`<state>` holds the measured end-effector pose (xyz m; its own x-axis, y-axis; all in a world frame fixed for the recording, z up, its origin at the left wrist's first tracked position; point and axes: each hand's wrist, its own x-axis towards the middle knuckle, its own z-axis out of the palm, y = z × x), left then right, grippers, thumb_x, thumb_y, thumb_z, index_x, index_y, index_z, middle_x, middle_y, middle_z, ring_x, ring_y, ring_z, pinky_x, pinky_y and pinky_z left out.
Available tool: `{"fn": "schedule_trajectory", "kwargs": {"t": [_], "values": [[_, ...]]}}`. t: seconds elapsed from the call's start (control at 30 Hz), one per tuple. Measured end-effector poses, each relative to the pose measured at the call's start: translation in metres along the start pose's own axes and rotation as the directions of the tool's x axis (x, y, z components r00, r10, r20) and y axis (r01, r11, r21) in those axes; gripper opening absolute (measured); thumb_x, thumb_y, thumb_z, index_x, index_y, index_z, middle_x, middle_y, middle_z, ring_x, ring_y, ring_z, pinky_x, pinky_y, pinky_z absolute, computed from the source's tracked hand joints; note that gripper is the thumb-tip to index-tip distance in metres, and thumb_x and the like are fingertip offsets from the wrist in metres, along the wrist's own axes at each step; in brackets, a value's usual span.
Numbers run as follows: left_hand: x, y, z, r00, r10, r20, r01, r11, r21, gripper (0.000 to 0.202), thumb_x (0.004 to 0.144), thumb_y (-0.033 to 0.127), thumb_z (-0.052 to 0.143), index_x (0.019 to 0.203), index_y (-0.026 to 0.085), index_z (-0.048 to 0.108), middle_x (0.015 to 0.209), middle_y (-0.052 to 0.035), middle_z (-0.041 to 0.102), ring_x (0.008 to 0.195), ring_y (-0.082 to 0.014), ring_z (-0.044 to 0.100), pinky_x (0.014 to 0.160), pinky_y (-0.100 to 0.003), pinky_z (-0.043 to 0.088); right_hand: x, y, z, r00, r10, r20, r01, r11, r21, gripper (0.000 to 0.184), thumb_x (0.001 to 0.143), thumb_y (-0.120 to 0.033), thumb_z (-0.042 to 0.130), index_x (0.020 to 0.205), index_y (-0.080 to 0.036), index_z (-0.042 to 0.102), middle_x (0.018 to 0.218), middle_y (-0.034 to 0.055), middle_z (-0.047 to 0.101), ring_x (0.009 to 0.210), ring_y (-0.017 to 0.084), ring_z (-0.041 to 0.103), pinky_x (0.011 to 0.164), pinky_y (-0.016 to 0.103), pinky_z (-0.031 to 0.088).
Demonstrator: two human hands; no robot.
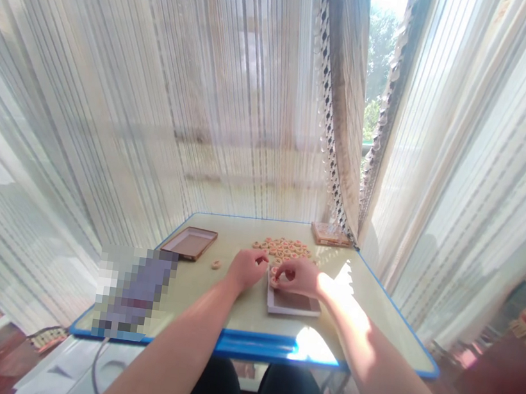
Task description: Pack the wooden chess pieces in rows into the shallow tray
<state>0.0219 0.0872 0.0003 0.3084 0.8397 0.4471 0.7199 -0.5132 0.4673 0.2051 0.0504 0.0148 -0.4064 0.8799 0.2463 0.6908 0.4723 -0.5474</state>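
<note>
Over the near half of the table my right hand [299,274] pinches a small round wooden piece [274,282] at the far left corner of a shallow white-rimmed box [293,312]. Just left of that box is my left hand [249,269]; its fingers are curled together, and whatever may be in them is hidden. Beyond both hands lies a spread of several round tan pieces [288,247] with reddish and dark marks, resembling Chinese chess pieces. A couple of the same pieces [216,264] sit apart, to the left of my left hand.
A brown-edged shallow tray or lid [197,254] lies at the table's left edge, beside a pixelated area with a cable [98,363]. A flat patterned box [330,234] rests at the far right corner. The pale table [365,307] has a blue rim; striped curtains [257,93] hang behind.
</note>
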Motion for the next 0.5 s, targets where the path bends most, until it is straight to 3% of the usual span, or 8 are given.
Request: {"fn": "schedule_trajectory", "kwargs": {"t": [0.5], "values": [[-0.0011,-0.0053,0.0017,0.999,0.016,-0.033,-0.014,0.997,0.071,0.021,0.069,0.016,0.048,0.070,0.018,0.068,0.074,-0.0024,0.070,0.071,-0.0157,0.061,0.071,-0.025,0.043,-0.0014,-0.0032,-0.0018,1.000,-0.002,-0.028,0.000,0.998,-0.063,0.017,0.062,-0.034,0.065,0.074,-0.022,0.067,0.053,-0.0053,0.047,0.052,0.008,0.043,0.048,0.020,0.028]]}}
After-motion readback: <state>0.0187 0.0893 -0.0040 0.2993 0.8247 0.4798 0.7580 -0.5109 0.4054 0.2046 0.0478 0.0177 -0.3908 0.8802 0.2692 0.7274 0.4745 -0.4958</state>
